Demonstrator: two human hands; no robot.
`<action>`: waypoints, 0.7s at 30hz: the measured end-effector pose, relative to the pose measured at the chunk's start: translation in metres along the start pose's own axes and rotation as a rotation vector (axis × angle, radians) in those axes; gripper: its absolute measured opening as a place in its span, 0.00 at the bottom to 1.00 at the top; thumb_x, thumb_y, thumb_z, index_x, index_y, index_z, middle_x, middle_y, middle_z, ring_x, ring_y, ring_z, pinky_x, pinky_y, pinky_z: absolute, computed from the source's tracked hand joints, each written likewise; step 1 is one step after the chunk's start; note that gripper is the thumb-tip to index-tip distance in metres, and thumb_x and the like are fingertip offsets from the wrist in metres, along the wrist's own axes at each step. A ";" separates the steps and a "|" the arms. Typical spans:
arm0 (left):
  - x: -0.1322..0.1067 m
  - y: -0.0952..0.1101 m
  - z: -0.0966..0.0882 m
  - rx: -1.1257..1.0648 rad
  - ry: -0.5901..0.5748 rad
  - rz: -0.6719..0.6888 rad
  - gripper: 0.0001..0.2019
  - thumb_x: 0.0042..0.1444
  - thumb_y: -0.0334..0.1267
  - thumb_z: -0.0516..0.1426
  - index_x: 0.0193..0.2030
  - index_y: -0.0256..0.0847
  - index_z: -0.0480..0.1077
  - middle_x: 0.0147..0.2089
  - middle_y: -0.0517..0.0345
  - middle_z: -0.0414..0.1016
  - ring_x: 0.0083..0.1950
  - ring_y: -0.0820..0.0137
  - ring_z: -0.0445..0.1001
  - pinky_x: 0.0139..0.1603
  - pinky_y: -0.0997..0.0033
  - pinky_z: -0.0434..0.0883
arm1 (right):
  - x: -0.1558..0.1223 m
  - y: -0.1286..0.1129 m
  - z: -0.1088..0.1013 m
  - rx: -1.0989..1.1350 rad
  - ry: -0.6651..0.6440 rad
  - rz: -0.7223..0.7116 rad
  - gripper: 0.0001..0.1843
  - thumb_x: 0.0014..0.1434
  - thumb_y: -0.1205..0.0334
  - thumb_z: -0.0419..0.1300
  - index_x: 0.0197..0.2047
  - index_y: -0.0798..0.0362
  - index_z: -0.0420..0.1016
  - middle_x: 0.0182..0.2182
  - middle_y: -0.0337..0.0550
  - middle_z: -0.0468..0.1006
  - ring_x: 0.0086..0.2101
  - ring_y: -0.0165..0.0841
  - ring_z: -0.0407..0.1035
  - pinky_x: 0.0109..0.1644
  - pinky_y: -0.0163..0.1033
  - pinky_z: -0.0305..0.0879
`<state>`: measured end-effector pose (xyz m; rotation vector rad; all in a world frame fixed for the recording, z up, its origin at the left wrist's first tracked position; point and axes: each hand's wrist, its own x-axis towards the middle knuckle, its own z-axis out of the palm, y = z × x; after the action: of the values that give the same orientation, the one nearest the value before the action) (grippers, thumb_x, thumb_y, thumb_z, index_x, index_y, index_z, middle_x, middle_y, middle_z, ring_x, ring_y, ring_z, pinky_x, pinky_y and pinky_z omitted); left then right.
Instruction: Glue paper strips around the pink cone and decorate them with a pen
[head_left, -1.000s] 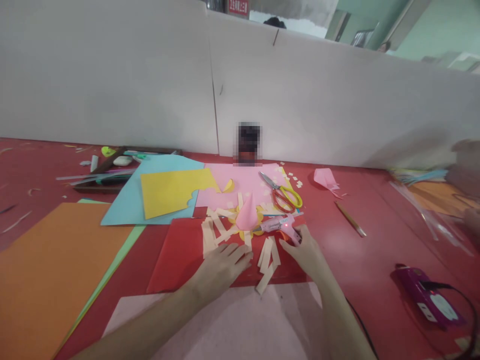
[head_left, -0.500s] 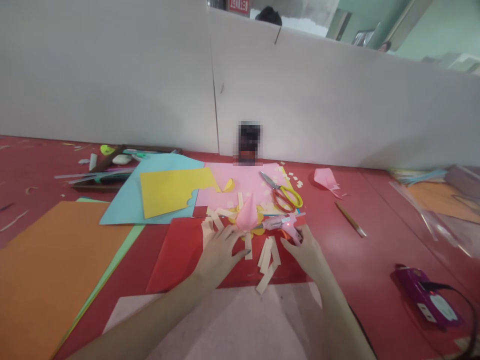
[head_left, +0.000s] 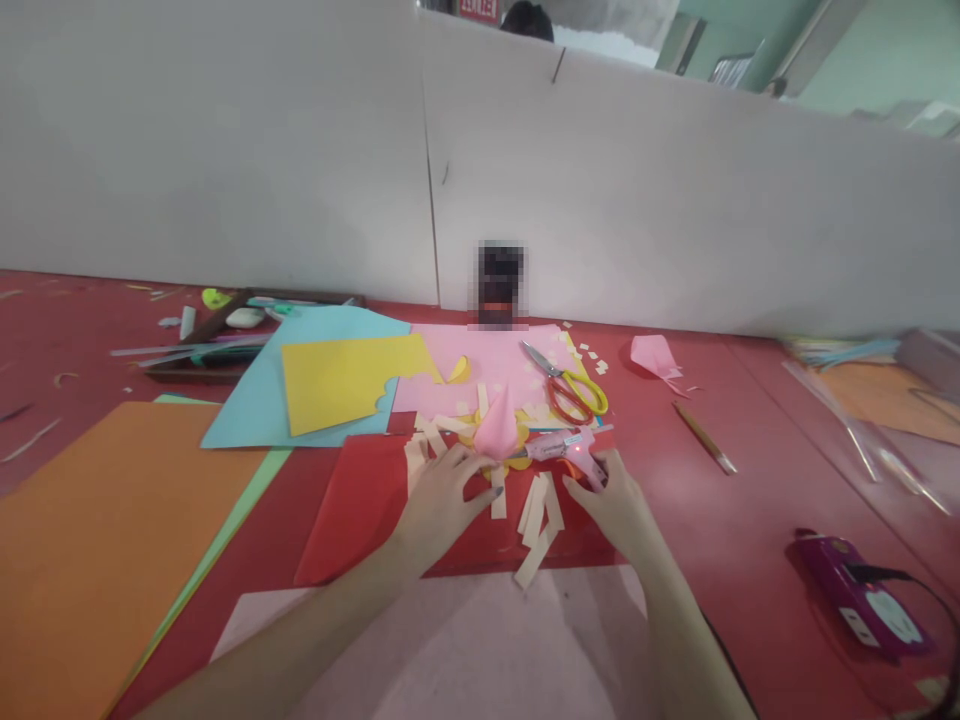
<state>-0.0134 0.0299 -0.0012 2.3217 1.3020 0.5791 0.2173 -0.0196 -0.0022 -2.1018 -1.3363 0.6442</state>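
- the left hand (head_left: 441, 500) is at the center of the frame, just below the pink paper cone (head_left: 496, 425); its fingers are loosely bent, with the thumb apart from them, and it cannot be told whether the tips are pinching the paper or only resting by it.
- the right hand (head_left: 616, 500), right of center, grasps the handle of the pink glue gun (head_left: 559, 444); some of its fingers are hidden behind the handle.
- the glue gun points left, its nozzle right by the base of the cone, and a small light glows on its body.
- the cone stands point up at the center of the frame, on a yellow paper flower (head_left: 517, 464) whose petals show around its base.
- pale strips (head_left: 534, 505) stick out around the flower, and more lie loose between the hands, over a red sheet (head_left: 352, 500).
- scissors (head_left: 556, 374) with one red and one yellow handle lie just above the glue gun, partly on a pink sheet (head_left: 435, 345).
- left of center, a cut yellow sheet (head_left: 337, 385) overlaps a blue sheet (head_left: 240, 415); an orange sheet (head_left: 112, 530) fills the lower left.
- at the lower right, a purple device (head_left: 832, 570) with a dark cable sits on the red table (head_left: 750, 560).
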 end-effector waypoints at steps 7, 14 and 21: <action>0.000 -0.002 0.002 0.016 0.023 0.033 0.10 0.54 0.39 0.56 0.44 0.45 0.70 0.41 0.59 0.70 0.41 0.66 0.70 0.41 0.62 0.68 | 0.000 0.001 0.002 -0.021 0.036 -0.017 0.19 0.43 0.47 0.58 0.35 0.49 0.62 0.29 0.37 0.71 0.28 0.34 0.67 0.30 0.36 0.59; 0.001 -0.003 0.001 0.036 0.052 0.066 0.10 0.54 0.39 0.56 0.43 0.43 0.69 0.40 0.58 0.70 0.40 0.67 0.71 0.40 0.63 0.69 | 0.007 0.017 -0.005 -0.039 0.206 -0.043 0.23 0.46 0.45 0.58 0.41 0.51 0.62 0.35 0.43 0.70 0.35 0.37 0.66 0.37 0.40 0.61; -0.014 0.002 0.001 0.205 0.060 0.259 0.10 0.62 0.39 0.46 0.38 0.41 0.67 0.34 0.59 0.72 0.36 0.71 0.72 0.36 0.71 0.68 | 0.016 0.033 -0.017 -0.223 0.498 -0.113 0.27 0.51 0.41 0.53 0.40 0.57 0.69 0.37 0.54 0.69 0.41 0.44 0.62 0.46 0.48 0.57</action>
<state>-0.0184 0.0167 -0.0033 2.6862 1.1407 0.6261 0.2559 -0.0200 -0.0139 -2.1450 -1.2637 -0.0850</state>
